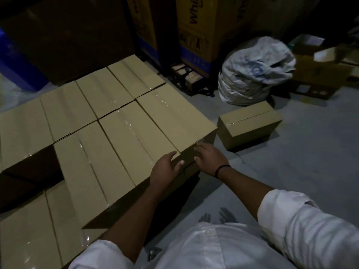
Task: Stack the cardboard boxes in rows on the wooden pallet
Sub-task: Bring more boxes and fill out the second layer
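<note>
Boxes (116,133) run off frame at 9 and 7 o'clock; what they stand on is covered. Gap (33,171) in the stack at 9: too dark to see inside. Tall cartons (196,26) at 12 cut by top edge. Sack (256,70) lettering at 1 unreadable. Open carton (318,74) at 2 blurred, contents unclear.

Scene is dim and underexposed. Tape on the stacked boxes (120,121) shows small glare spots. Corners fall dark; straight edges bow outward.

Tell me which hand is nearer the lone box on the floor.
Right. The right hand rests at the stack corner facing the floor box; the left hand lies further left.
</note>
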### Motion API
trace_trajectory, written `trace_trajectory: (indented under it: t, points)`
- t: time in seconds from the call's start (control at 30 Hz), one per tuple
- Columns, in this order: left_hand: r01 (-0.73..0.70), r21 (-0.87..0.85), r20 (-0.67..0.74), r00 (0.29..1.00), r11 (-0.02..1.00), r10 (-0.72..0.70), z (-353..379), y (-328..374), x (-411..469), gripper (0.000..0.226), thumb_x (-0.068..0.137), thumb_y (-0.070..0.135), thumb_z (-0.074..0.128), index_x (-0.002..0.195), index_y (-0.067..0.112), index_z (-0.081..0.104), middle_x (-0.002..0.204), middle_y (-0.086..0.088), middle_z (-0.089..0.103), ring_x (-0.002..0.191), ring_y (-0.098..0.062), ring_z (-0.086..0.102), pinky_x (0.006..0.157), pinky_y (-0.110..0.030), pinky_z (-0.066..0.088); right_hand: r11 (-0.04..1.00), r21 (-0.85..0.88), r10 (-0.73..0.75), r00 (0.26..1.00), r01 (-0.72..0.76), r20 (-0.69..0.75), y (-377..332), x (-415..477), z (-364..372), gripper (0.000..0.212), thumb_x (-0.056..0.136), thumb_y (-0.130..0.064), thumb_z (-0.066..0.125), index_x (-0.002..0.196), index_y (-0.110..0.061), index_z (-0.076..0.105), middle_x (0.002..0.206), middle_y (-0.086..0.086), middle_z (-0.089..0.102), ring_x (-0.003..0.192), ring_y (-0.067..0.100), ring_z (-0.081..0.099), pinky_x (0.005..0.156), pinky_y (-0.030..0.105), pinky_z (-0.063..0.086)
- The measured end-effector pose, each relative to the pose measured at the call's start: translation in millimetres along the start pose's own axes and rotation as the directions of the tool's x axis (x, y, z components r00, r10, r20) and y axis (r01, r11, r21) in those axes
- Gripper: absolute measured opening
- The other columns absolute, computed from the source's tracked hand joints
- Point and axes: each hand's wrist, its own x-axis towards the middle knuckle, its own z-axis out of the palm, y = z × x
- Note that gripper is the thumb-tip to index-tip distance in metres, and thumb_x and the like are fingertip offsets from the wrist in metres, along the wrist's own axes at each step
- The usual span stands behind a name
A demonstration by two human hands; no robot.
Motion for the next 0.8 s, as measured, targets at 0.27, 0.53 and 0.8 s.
trace_trajectory:
  t: [0.27,0.53,0.8]
  points:
    - [-0.083,-0.057,0.056,0.995,0.995,0.086,60,90,36,0.053,0.095,0.048,0.065,0.14,0.021,0.06,0.134,-0.001,0.067,0.122,-0.019,0.062,0.1,-0.035,0.051,0.993,0.015,0.118,0.99,-0.117,-0.077,102,-13,-54,0.045,0.096,-0.031,0.059,0.138,-0.013,0.058,0.147,0.009,0.051,0.134,0.026,0.046,0.113,0.037,0.037]
    - [-0.178,0.009,0.17,0.97,0.984,0.174,104,158,77,0.057,0.098,0.05,0.061,0.147,0.021,0.052,0.144,0.0,0.058,0.129,-0.018,0.055,0.099,-0.032,0.045,0.931,0.165,0.35,0.925,-0.327,-0.145,180,-19,-78,0.043,0.097,-0.031,0.059,0.135,-0.012,0.06,0.149,0.008,0.049,0.135,0.026,0.045,0.11,0.037,0.038]
    - [-0.231,0.014,0.254,0.942,0.973,0.22,146,200,181,0.061,0.095,0.053,0.065,0.145,0.021,0.056,0.143,-0.003,0.06,0.13,-0.021,0.056,0.105,-0.036,0.048,0.818,0.318,0.539,0.831,-0.479,-0.136,258,18,-97,0.048,0.097,-0.031,0.06,0.141,-0.011,0.055,0.152,0.01,0.046,0.136,0.029,0.043,0.111,0.039,0.039]
